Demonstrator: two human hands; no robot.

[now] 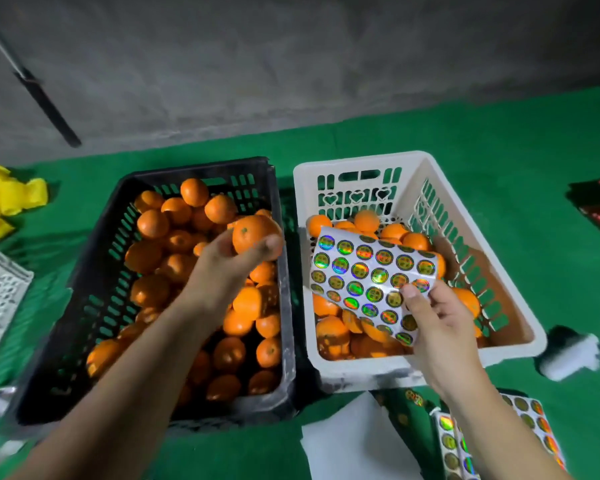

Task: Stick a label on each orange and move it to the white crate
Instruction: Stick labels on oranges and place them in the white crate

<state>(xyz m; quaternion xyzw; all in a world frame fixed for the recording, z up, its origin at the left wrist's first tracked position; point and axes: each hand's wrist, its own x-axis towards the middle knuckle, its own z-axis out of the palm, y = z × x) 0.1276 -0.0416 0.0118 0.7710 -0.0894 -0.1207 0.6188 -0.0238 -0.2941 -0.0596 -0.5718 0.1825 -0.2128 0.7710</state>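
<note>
My left hand (pixel 231 261) grips one orange (pixel 252 233) above the right edge of the black crate (pixel 94 271), which holds several oranges. My right hand (pixel 437 327) pinches a curled sheet of round holographic labels (pixel 368 278) over the white crate (pixel 513 313). Several oranges lie in the white crate, partly hidden by the sheet.
Everything sits on a green cloth (pixel 534 168) beside a grey wall. More label sheets (pixel 465 445) and white backing paper (pixel 354 441) lie at the front. A white roll (pixel 568 355) lies right of the white crate, a yellow bag (pixel 4 199) far left.
</note>
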